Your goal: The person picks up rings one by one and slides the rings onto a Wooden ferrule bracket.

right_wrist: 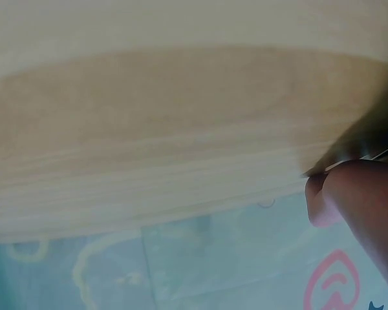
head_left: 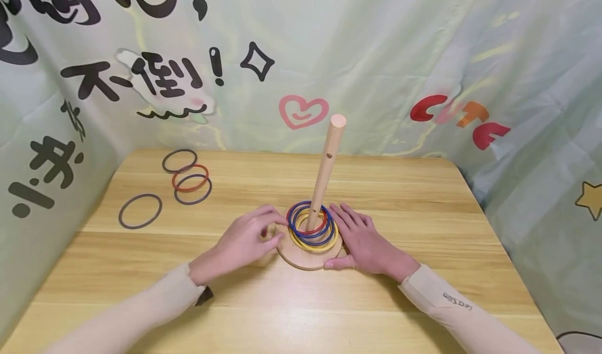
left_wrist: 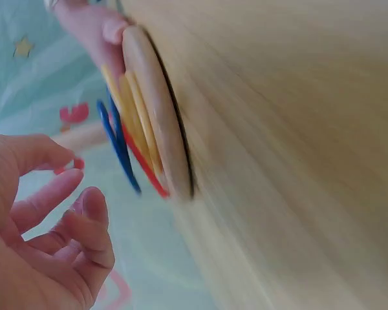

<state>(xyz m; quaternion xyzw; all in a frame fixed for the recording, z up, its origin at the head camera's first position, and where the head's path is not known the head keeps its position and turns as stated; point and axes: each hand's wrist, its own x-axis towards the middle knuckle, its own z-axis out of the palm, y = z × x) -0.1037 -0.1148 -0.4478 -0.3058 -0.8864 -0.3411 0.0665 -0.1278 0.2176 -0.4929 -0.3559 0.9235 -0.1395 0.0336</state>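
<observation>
A wooden post [head_left: 324, 171] rises, slightly tilted in the head view, from a round wooden base [head_left: 301, 260]. Yellow rings [left_wrist: 146, 132], blue rings [left_wrist: 121, 152] and a red ring [left_wrist: 146, 165] lie loosely stacked around its foot. My left hand [head_left: 242, 241] is at the left of the stack with fingers loosely bent; the left wrist view shows a gap between it and the rings. My right hand [head_left: 369, 244] rests at the base's right edge, fingers extended beside the rings and thumb at the front rim. In the right wrist view little of that hand shows.
On the table's left side lie a dark ring [head_left: 147, 194] by itself and, farther back, a red ring [head_left: 190, 191] overlapping two more dark rings [head_left: 190, 204]. Printed curtains [head_left: 376, 82] stand behind and beside the wooden table [head_left: 305, 317].
</observation>
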